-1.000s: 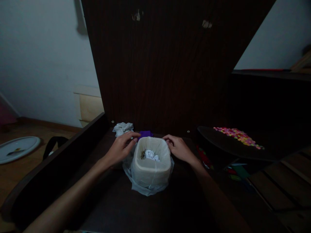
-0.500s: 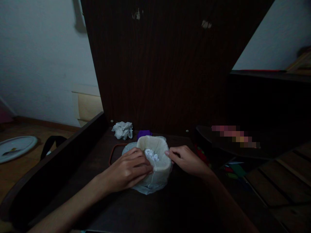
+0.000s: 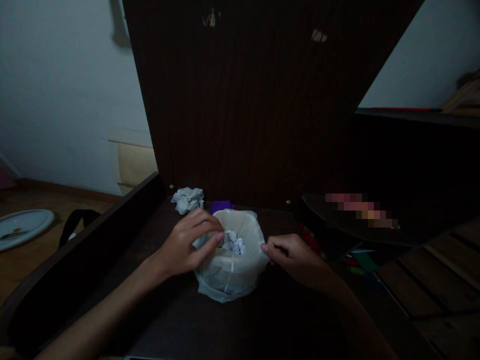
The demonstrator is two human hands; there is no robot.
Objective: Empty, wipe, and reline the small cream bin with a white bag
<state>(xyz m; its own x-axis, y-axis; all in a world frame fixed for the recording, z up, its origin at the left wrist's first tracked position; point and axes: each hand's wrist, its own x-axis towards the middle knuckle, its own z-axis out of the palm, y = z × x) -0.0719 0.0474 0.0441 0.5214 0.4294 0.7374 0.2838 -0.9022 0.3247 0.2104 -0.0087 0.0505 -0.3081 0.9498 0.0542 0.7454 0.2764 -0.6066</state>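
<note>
A small cream bin [image 3: 240, 260] lined with a thin white plastic bag [image 3: 225, 287] stands on a dark wooden surface [image 3: 240, 325]. Crumpled white paper [image 3: 233, 242] lies inside it. My left hand [image 3: 187, 245] rests on the bin's left rim, its fingers curled over the bag's edge. My right hand [image 3: 294, 255] pinches the bag's edge at the right rim.
A crumpled white tissue [image 3: 187, 199] and a purple object [image 3: 221, 205] lie behind the bin, by a tall dark wooden panel [image 3: 255, 100]. A dark tray with bright-coloured bits [image 3: 360, 207] sits to the right. On the floor at far left are a white plate [image 3: 22, 227] and a black strap [image 3: 77, 222].
My left hand has risen from the bin's near left side up to its left rim. My right hand has slid a little nearer along the right rim. The bin has shifted slightly.
</note>
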